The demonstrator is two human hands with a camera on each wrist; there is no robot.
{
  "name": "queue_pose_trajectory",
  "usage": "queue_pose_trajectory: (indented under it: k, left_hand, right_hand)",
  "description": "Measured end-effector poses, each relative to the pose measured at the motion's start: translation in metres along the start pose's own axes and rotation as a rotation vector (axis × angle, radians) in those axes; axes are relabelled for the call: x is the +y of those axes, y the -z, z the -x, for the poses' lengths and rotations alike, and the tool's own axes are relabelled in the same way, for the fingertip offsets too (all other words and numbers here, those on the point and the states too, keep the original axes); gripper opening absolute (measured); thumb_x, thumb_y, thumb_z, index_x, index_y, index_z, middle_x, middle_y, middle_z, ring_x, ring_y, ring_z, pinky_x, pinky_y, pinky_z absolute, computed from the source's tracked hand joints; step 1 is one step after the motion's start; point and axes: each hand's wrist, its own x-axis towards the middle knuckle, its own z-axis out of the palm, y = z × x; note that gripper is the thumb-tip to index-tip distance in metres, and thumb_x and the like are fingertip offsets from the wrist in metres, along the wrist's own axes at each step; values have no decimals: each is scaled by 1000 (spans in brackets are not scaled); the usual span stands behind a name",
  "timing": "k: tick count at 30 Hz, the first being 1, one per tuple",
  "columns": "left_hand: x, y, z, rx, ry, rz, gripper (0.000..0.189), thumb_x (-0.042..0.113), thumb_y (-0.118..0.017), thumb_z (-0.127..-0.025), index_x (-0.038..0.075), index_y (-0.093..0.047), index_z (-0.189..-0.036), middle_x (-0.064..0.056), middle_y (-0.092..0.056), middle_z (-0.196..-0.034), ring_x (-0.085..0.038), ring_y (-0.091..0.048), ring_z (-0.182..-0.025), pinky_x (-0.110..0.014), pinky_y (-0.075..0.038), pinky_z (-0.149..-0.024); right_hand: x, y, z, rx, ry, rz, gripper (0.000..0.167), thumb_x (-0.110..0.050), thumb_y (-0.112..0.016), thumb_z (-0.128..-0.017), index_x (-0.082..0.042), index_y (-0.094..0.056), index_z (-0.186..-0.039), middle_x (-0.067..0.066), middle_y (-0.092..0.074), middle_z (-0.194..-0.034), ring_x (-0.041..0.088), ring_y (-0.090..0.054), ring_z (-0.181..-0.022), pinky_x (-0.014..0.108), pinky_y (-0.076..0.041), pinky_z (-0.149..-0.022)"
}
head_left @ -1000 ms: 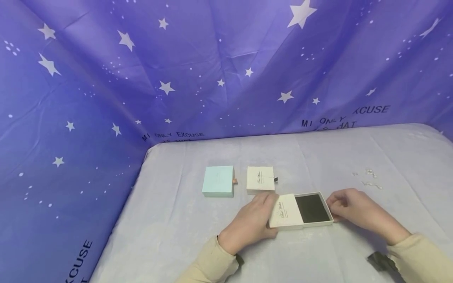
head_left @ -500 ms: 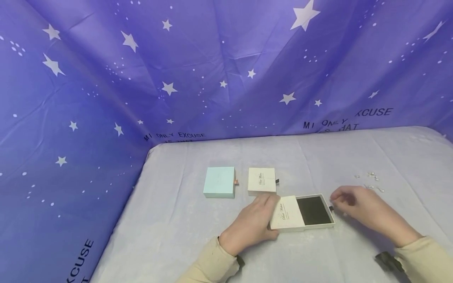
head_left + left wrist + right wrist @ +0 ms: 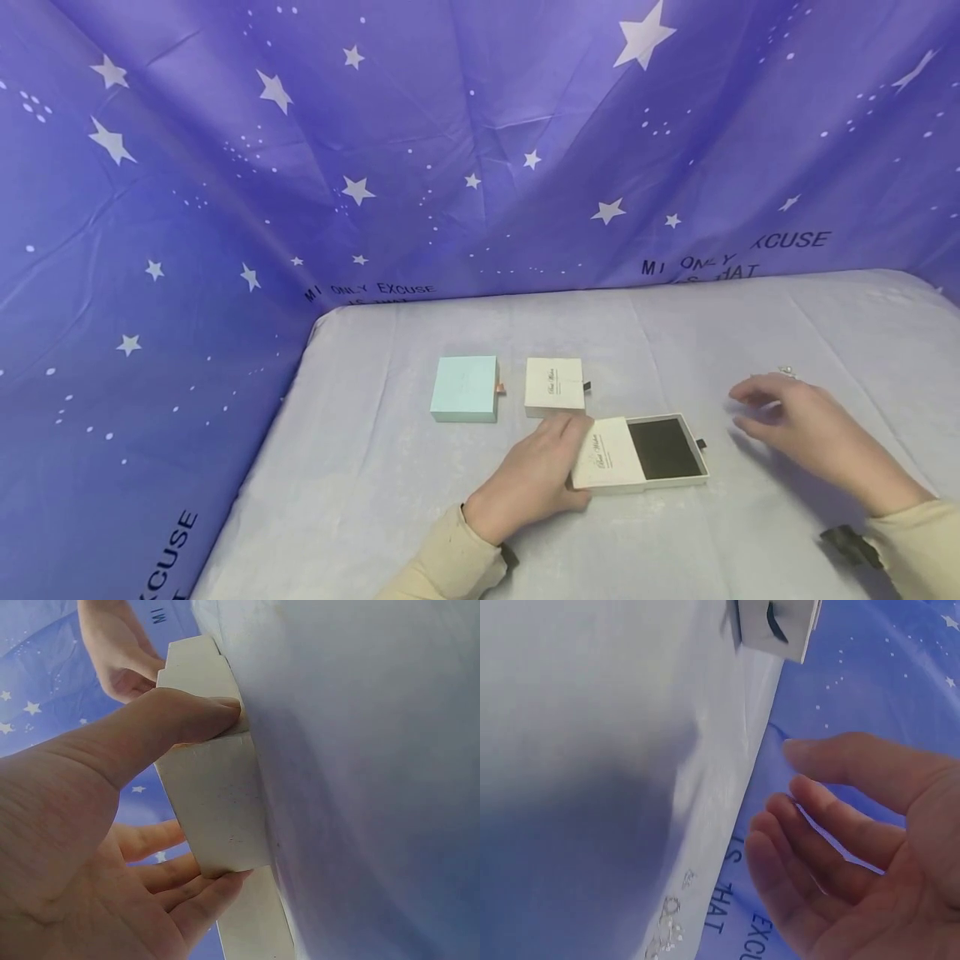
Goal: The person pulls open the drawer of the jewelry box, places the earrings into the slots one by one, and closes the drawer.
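A cream drawer-style jewelry box (image 3: 611,454) lies on the cloth with its drawer slid out to the right. Black padding (image 3: 663,447) lines that drawer, and a small dark pull tab (image 3: 701,444) sticks out of its end. My left hand (image 3: 528,475) grips the sleeve's left end; in the left wrist view the thumb (image 3: 202,716) lies along one side and the fingers along the opposite one. Right of the box, my right hand (image 3: 810,425) hovers with loosely bent fingers and holds nothing. Small shiny jewelry pieces (image 3: 667,926) lie beyond it, partly hidden by the hand in the head view.
Behind the opened box stand a closed mint-green box (image 3: 463,389) with an orange tab and a closed cream box (image 3: 553,385) with a black tab. A purple star-printed curtain (image 3: 420,150) borders the pale cloth-covered table (image 3: 360,500) at the back and left.
My right hand has left the drawer's tab end and moved right, toward the jewelry, baring the tab. The left hand keeps its grip, and the drawer stays out.
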Motion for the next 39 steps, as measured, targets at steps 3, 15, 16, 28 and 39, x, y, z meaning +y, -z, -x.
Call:
queue_pose_trajectory:
  k: [3,15,16,28,39]
  left_hand:
    - [0,0,0,2,-1,0,81,25,-89,-68,10,-46,-134,0,-55,-125,-8,-52,-111,-18,-48,-92]
    - [0,2,-1,-38,23,17,85,26,-89,-71,10,-43,-141,-1,-53,-132,-10,-51,-119,-20,-45,-100]
    - [0,2,-1,-38,23,20,85,26,-89,-71,10,-43,-141,-1,-53,-132,-10,-51,-119,-20,-45,-99]
    - [0,3,1,-46,33,39,85,25,-89,-71,11,-43,-141,-1,-53,-134,-10,-52,-120,-20,-46,-99]
    - [1,1,0,-50,36,33,87,27,-89,-70,10,-43,-142,-1,-53,-135,-10,-52,-122,-20,-45,-101]
  right_hand:
    - [3,2,-1,32,-3,18,30,-7,-83,-73,1,-70,-99,20,-70,-97,-16,-48,-80,20,-50,-68]
    - [17,8,0,36,-44,69,32,-4,-76,-79,8,-65,-106,34,-63,-111,53,-62,-91,65,-46,-74]
    - [18,8,0,43,-42,84,32,-3,-76,-78,9,-65,-106,34,-63,-110,52,-62,-90,65,-46,-74]
    - [31,5,-1,45,-68,146,34,2,-75,-75,14,-62,-104,40,-58,-109,56,-58,-92,67,-42,-79]
    - [35,6,-6,-2,-88,158,32,1,-74,-76,15,-63,-103,38,-61,-100,53,-60,-87,64,-46,-75]
